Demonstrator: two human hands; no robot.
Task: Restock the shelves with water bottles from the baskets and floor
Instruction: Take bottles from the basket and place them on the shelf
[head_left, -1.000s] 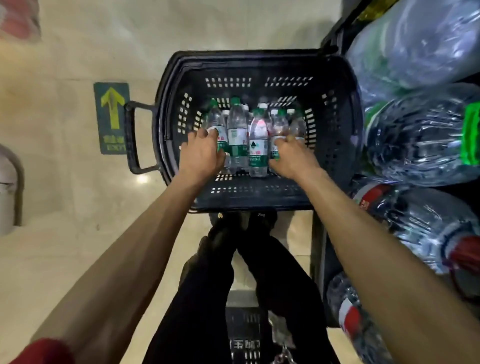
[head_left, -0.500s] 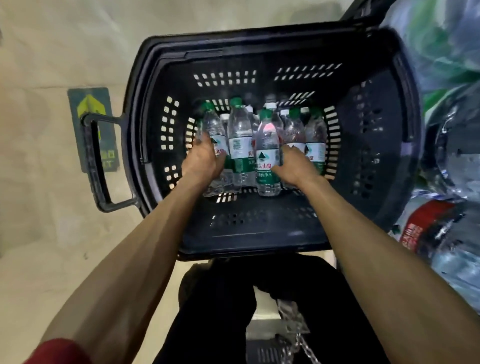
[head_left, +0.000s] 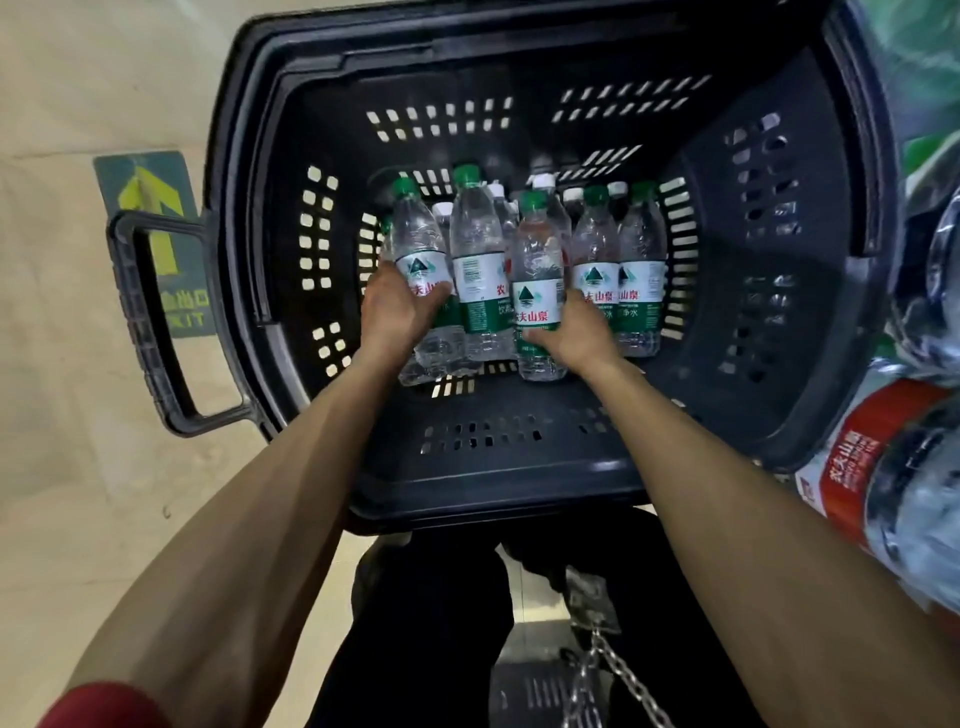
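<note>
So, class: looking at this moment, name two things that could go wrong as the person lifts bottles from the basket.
1. The left hand grips the left bottle and the right hand the front bottle in a tight cluster; lifting could topple neighbouring bottles.
2. The right hand holds low, so its bottle might tip or slip.

Green-capped water bottles (head_left: 478, 260) stand, seemingly upright, in basket (head_left: 498, 470).

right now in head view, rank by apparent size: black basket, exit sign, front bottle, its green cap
1. black basket
2. exit sign, as tall as the front bottle but wider
3. front bottle
4. green cap
</note>
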